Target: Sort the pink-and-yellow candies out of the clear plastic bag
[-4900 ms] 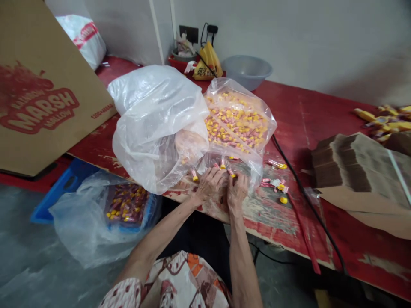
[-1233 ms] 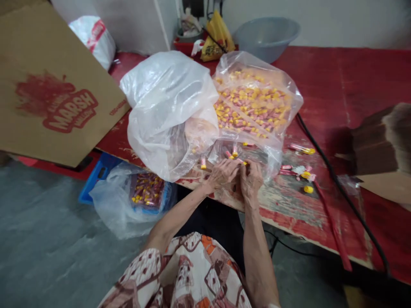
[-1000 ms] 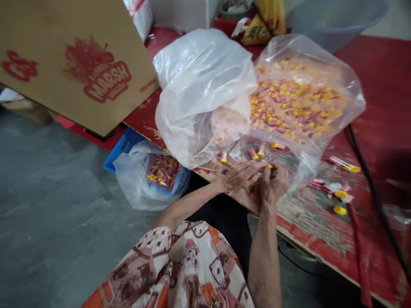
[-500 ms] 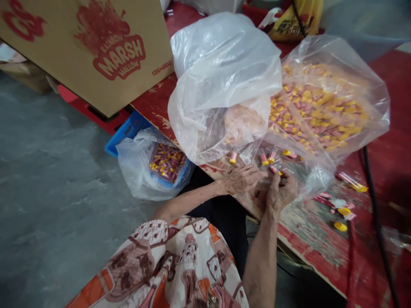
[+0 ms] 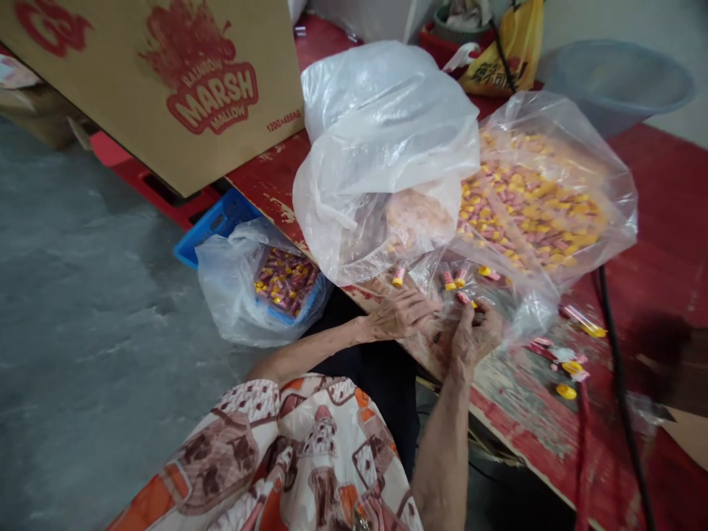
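Head view shows my left hand and right hand close together at the near edge of the red table, just before the mouth of the clear bag of pink-and-yellow tubes. My right hand is curled around one small pink tube, pinched at the fingertips; my left hand lies flatter beside it, fingers stretched toward the same tube, and I cannot tell whether it grips anything. A few loose tubes lie just beyond my fingers under the plastic, and one more sits ahead of my left hand below the crumpled empty bag. I judge I am midway through handling a single tube, both hands working on it. The next move likely calls for a steady pinch and a small twist or press, since the piece is tiny and slippery. Spare yellow caps lie off to my right.
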`<act>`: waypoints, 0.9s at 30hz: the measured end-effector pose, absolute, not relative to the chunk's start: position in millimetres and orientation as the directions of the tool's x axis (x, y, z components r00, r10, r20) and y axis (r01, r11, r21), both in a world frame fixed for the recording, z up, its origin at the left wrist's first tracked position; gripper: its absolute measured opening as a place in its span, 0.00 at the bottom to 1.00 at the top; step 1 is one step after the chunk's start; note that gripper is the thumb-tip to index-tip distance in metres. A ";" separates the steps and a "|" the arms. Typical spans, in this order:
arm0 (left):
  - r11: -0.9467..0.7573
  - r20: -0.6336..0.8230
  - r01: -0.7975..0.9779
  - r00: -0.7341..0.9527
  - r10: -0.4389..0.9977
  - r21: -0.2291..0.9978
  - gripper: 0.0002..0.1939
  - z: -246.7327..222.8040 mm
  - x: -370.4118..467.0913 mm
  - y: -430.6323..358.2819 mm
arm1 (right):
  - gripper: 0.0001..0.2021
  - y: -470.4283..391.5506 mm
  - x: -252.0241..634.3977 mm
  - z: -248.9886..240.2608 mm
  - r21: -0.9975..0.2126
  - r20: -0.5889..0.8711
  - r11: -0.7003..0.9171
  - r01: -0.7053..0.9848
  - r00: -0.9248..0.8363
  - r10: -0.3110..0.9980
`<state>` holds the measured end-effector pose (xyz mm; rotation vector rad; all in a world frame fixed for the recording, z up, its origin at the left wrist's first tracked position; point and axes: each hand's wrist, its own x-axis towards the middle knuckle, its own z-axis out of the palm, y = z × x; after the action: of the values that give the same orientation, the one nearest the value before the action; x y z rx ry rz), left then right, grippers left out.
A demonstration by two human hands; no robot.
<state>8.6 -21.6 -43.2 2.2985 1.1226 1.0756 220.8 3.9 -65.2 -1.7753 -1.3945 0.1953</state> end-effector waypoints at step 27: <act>0.078 0.499 0.910 -0.293 0.816 0.406 0.10 -64.6 -176.2 -99.7 | 0.28 4.4 218.0 -68.5 -0.745 0.350 0.003 0.667 0.387 0.853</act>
<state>-176.2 -99.7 -64.6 1.9435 2.4049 1.1036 218.0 4.4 -68.5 -1.7247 -1.3426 0.2538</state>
